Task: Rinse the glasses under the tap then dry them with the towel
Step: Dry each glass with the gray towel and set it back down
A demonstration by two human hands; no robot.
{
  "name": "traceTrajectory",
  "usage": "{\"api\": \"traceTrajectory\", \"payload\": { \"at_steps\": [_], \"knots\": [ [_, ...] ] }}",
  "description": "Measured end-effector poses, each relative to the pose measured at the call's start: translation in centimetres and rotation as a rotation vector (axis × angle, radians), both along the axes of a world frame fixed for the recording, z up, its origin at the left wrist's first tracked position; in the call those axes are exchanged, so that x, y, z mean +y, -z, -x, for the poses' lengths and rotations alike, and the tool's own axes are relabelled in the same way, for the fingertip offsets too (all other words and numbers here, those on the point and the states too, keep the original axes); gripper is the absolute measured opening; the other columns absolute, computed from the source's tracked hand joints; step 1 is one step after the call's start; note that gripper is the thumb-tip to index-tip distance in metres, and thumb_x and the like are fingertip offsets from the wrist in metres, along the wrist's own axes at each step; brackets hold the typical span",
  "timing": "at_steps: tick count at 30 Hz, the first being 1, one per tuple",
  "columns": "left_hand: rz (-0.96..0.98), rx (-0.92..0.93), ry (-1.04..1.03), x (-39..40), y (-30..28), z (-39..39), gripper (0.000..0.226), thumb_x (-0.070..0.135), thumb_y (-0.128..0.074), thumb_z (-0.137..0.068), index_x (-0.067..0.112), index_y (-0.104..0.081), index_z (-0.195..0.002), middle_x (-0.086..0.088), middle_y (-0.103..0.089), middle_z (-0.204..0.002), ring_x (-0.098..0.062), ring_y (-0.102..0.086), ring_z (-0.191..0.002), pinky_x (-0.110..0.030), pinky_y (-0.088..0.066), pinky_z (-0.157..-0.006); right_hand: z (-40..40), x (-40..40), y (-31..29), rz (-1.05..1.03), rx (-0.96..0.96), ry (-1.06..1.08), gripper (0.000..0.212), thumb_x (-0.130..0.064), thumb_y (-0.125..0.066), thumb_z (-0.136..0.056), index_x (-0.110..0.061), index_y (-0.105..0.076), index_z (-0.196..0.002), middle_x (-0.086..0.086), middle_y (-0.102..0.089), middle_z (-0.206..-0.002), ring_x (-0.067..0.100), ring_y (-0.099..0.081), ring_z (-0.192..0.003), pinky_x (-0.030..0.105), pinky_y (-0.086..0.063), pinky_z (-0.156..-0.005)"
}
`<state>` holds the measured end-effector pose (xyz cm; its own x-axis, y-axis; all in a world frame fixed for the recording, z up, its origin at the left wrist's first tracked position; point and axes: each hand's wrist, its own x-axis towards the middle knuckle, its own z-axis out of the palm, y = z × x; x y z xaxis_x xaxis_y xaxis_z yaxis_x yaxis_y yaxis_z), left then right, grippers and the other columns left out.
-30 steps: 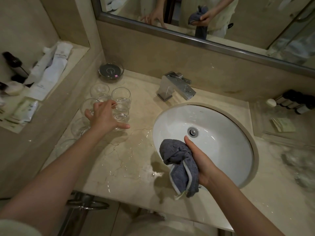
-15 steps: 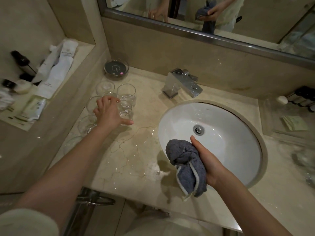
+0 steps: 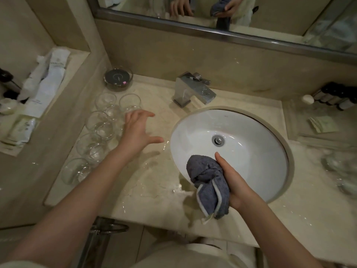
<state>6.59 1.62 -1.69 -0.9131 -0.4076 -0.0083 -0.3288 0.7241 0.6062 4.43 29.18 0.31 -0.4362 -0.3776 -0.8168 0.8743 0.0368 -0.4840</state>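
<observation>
Wet marble counter, round clear glasses, right hand gripping plush towel

My right hand covered part of the bunched grey-blue cloth towel, and its fingers were out of sight behind the folds. My left hand hid one side of the clear round drinking glasses. The blurred glassy shapes at the right edge were perhaps more glasses. The steel-framed wall mirror was cut off at the top.
</observation>
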Motion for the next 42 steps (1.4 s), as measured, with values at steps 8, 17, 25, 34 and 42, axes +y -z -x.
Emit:
{"api": "traceTrajectory", "payload": {
  "at_steps": [8, 17, 25, 34, 42],
  "knots": [
    [-0.265, -0.137, 0.291, 11.4, 0.5, 5.5, 0.061, 0.032, -0.087, -0.069, 0.016, -0.059, -0.121, 0.002, -0.058, -0.12, -0.019, -0.042, -0.125, -0.019, -0.03, -0.091, -0.9, 8.3, -0.9, 0.008, 0.039, 0.317, 0.058, -0.054, -0.047, -0.092, -0.005, -0.077, -0.094, 0.018, -0.073, -0.101, 0.029, -0.071, -0.086, 0.039, -0.053, -0.083],
    [-0.455, -0.273, 0.527, 29.0, 0.8, 10.7, 0.051, 0.031, -0.083, -0.076, 0.016, -0.06, -0.119, 0.006, -0.06, -0.112, -0.008, -0.051, -0.108, -0.01, -0.035, -0.078, -1.6, 22.4, -0.6, 0.025, 0.125, 0.86, 0.066, -0.049, -0.036, -0.099, -0.012, -0.08, -0.066, 0.01, -0.075, -0.077, 0.021, -0.073, -0.063, 0.025, -0.056, -0.049],
    [-0.531, -0.28, 0.629, 42.5, 1.4, 17.6, 0.074, 0.031, -0.086, -0.071, 0.016, -0.049, -0.133, -0.003, -0.054, -0.129, -0.016, -0.049, -0.121, -0.025, -0.036, -0.089, -0.3, 31.2, 0.0, -0.006, 0.121, 0.981, 0.052, -0.048, -0.036, -0.1, -0.008, -0.068, -0.095, 0.01, -0.075, -0.079, 0.022, -0.073, -0.064, 0.036, -0.052, -0.066],
    [-0.481, -0.311, 0.72, 48.7, 2.3, 25.3, 0.105, 0.023, -0.089, -0.067, 0.023, -0.027, -0.151, -0.007, -0.037, -0.152, -0.024, -0.037, -0.139, -0.027, -0.035, -0.096, 2.2, 35.3, 0.9, -0.022, 0.025, 0.913, 0.053, -0.051, -0.042, -0.098, -0.007, -0.071, -0.095, 0.013, -0.075, -0.081, 0.024, -0.073, -0.064, 0.036, -0.05, -0.069],
    [-0.452, -0.294, 0.78, 50.4, 4.2, 26.2, 0.098, 0.018, -0.092, -0.061, 0.02, -0.038, -0.142, -0.003, -0.049, -0.136, -0.018, -0.048, -0.122, -0.027, -0.04, -0.095, 2.9, 36.7, 2.1, -0.017, 0.008, 0.898, 0.053, -0.05, -0.045, -0.097, -0.006, -0.073, -0.089, 0.014, -0.075, -0.083, 0.024, -0.073, -0.065, 0.037, -0.05, -0.07]
  ]
}}
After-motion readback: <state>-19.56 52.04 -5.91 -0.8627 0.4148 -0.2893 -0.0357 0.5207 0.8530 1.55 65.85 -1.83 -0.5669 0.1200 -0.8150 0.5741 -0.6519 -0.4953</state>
